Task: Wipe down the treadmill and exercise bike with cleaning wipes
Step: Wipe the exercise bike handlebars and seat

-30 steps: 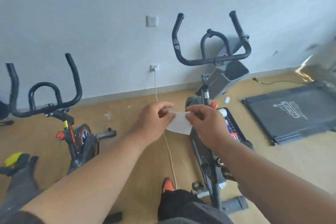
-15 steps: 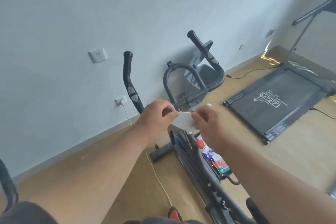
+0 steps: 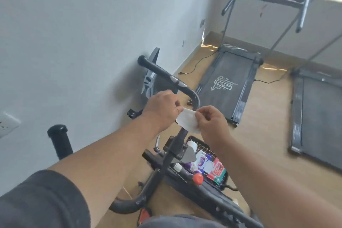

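Head view: wipe stretched crosswise between hands

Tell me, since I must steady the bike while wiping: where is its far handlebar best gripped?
Likely on the straight black bar just above the silver sensor patch: it is bare and slopes up towards the wall. Bring the left hand from the near side, over the top; both hands now pinch the wipe.

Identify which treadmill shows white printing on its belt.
The left treadmill, beyond the hands, with the upright console. The right-edge treadmill's belt shows no print in view.
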